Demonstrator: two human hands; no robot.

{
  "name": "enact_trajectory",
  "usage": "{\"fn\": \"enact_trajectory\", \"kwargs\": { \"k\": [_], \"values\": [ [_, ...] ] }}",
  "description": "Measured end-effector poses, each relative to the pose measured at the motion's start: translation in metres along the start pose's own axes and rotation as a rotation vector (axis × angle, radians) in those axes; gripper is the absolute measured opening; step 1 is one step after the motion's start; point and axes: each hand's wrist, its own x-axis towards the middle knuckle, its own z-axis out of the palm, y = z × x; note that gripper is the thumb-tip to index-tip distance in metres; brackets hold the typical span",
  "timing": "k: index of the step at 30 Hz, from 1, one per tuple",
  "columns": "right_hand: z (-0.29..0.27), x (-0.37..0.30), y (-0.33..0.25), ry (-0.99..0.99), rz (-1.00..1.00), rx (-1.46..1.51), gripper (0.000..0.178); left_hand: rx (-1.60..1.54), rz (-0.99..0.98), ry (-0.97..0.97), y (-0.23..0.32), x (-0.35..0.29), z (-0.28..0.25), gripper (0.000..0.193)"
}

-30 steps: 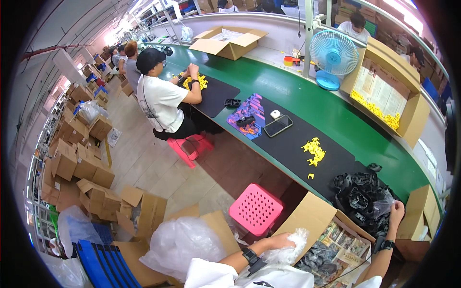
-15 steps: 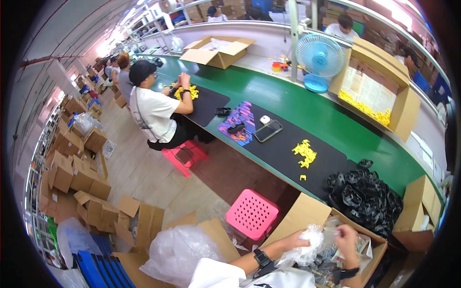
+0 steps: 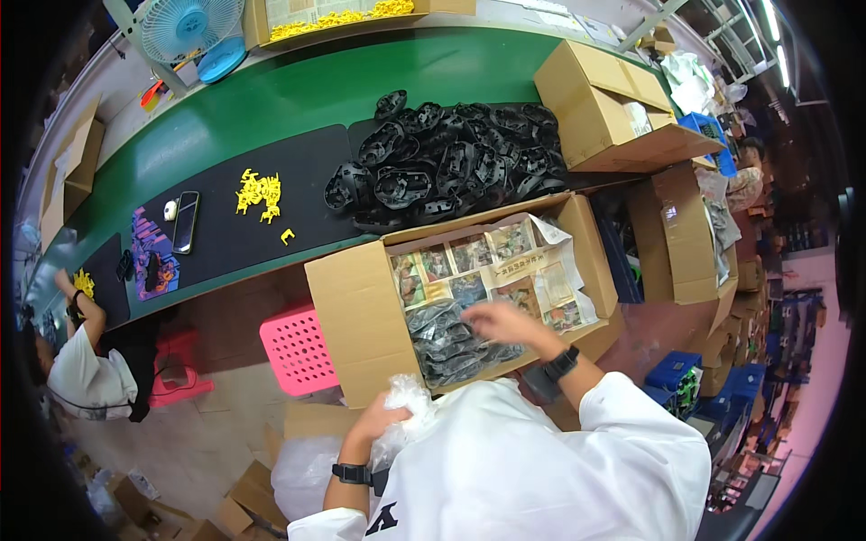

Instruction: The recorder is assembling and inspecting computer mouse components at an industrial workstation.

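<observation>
My left hand (image 3: 377, 422) is closed around a bunch of crumpled clear plastic bags (image 3: 410, 397), by the near left corner of an opened carton (image 3: 600, 270). Inside the carton, printed newspaper (image 3: 469, 288) lines the far part, and dark parts in clear bags (image 3: 442, 338) lie at the near left. Over these bagged parts is my right hand (image 3: 505, 323), fingers stretched leftward and nothing seen in them; whether the fingertips touch the bags I cannot tell. A heap of black plastic shells (image 3: 460, 162) lies on the bench just beyond the carton.
On the green bench (image 3: 298, 108) lie small yellow parts (image 3: 260, 194), a phone (image 3: 186, 221) and a blue fan (image 3: 189, 27). Another carton (image 3: 604, 99) stands at the far right. A pink stool (image 3: 298, 352) is left of my carton. A co-worker (image 3: 95, 365) sits at far left.
My view has swung to the right, bringing the carton to the middle. My hands have moved apart: the left keeps the plastic bags, while the right is over the bagged parts.
</observation>
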Motion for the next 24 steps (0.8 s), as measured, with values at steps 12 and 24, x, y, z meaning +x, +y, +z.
{"fn": "enact_trajectory", "kwargs": {
  "k": [12, 24],
  "values": [
    [-0.023, 0.013, 0.112, -0.064, 0.182, -0.512, 0.032, -0.068, 0.025, 0.131, -0.008, -0.01, 0.035, 0.027],
    [0.048, 0.059, 0.034, -0.207, -0.45, -0.347, 0.123, -0.017, 0.014, 0.206, -0.007, -0.015, 0.049, 0.033]
  ]
}}
